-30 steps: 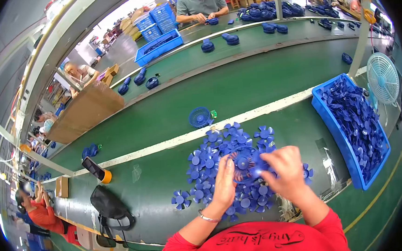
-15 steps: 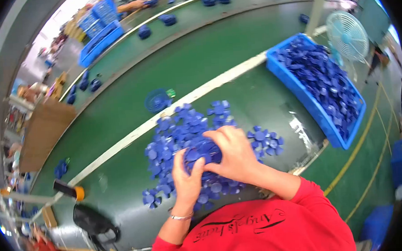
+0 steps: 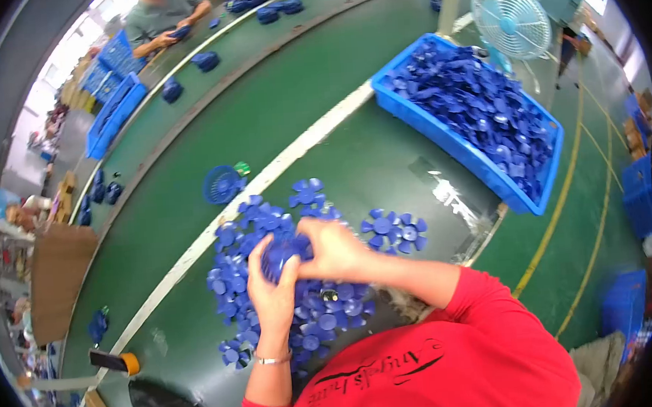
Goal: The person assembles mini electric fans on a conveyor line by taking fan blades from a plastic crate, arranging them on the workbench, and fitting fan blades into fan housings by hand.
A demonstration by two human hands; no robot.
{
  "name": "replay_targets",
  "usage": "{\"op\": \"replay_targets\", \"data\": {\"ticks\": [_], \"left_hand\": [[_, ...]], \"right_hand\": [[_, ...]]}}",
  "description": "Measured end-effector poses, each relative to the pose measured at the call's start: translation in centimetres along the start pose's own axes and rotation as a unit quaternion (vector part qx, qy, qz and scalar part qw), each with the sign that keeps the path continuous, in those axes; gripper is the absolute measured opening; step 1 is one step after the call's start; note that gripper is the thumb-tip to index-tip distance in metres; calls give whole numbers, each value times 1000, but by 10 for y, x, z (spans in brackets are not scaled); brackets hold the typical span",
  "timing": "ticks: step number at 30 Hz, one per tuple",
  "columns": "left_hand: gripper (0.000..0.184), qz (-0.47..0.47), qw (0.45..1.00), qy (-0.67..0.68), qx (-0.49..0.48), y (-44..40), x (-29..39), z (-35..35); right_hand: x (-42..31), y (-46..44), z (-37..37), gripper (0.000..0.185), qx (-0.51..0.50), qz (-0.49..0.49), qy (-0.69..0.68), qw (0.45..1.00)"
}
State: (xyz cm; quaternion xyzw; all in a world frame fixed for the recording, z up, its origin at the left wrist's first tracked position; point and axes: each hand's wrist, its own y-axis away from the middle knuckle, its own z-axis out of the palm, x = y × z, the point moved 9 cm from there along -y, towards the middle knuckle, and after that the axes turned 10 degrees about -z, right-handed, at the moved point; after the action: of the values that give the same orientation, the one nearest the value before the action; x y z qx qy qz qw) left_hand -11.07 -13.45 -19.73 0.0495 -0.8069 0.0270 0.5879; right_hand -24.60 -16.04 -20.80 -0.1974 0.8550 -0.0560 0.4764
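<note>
My left hand point(image 3: 271, 296) and my right hand point(image 3: 335, 250) are both closed around a blue round plastic fan guard point(image 3: 278, 258), held just above the work surface. The left thumb and fingers grip its near left side. My right fingers wrap its right side and hide part of it. Below and around the hands lies a heap of blue plastic fan blades point(image 3: 327, 323). A few more fan blades point(image 3: 394, 230) lie apart, right of the heap. Past the white strip sits another slatted blue round guard point(image 3: 220, 187), with a small green piece against it.
A blue crate point(image 3: 450, 143) full of blue blades stands at the right, before a standing fan point(image 3: 511, 20). Bundled blue parts point(image 3: 206, 60) dot the far belt, where a co-worker point(image 3: 166, 22) sits. A black bag point(image 3: 162, 405) and a dark, orange-ended object point(image 3: 114, 362) lie lower left.
The view has shifted, so the crate and heap appear further left. Both hands remain on the blue guard, which is now tilted differently, and the right hand has moved to its side.
</note>
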Motion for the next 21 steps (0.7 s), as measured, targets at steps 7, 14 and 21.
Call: {"op": "replay_targets", "data": {"ticks": [7,14,21], "left_hand": [[42,-13,996,-62,66,-167,-64,-60],[50,-175,922,-334,88,-247,-104,-43],[26,-163,970,-100,148,-257,-107,-47]], "right_hand": [[127,-59,-79,44,227,142,-215,939],[91,-10,-87,18,77,-9,100,992],[58,-49,-9,24,-84,-151,276,946]]}}
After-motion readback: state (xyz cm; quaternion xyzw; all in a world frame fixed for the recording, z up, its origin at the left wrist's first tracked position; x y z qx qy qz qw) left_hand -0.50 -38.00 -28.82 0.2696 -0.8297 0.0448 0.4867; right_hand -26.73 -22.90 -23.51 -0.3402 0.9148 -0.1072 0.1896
